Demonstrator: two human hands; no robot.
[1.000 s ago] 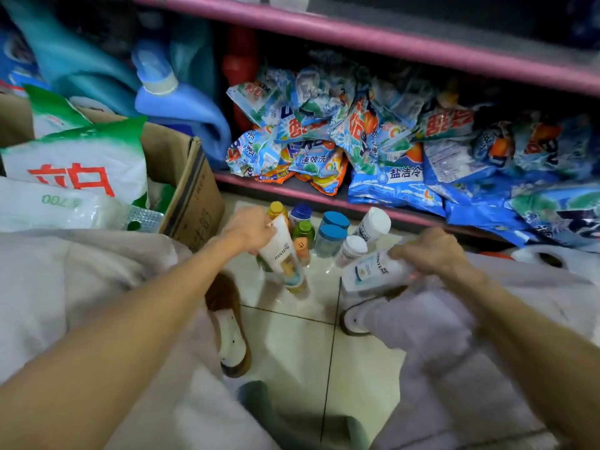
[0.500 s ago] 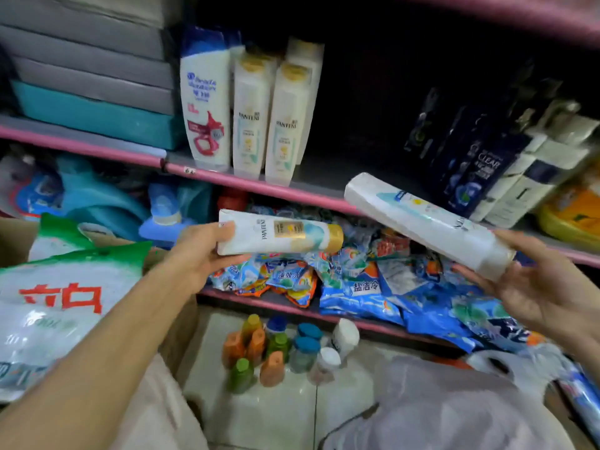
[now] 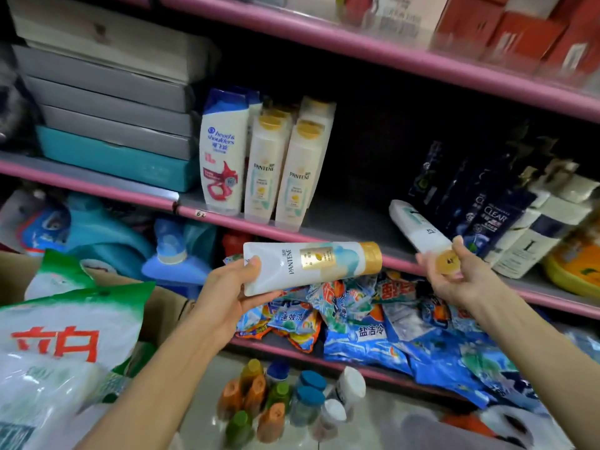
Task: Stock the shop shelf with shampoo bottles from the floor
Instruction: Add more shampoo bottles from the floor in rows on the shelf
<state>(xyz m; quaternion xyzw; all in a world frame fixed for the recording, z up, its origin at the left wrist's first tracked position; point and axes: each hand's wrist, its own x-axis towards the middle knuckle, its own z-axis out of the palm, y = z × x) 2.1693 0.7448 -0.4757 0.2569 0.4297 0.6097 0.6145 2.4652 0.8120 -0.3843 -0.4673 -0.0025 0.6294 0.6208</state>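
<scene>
My left fingers [image 3: 256, 266] are curled round the butt end of a Pantene bottle [image 3: 310, 266], thumb on top at the near edge and the rest wrapped beneath, so the left hand [image 3: 232, 295] grips only its bottom third and the rest juts free. That bottle lies flat, long axis level and roughly parallel to the pink shelf edge [image 3: 324, 237], gold cap pointing to my right, held just in front of and a little below that edge. My right hand [image 3: 454, 276] pinches the second white bottle [image 3: 418, 227] at its gold cap [image 3: 446, 261] — thumb on one side of the cap, forefinger up over the other, remaining fingers loosely spread beneath. This one slants away from me, cap toward me and base up and to the left, its far end already over the shelf board beyond the pink shelf edge, just left of the dark Clear bottles [image 3: 493, 219] and well right of the upright Pantene pair [image 3: 279, 170]. Half a second ago that bottle was out in front of the edge, slanted across with its body showing broadside; since then it has swung end-on and moved in over the board, while the left bottle has barely shifted. Small bottles [image 3: 279, 401] stand on the floor below the edge.
</scene>
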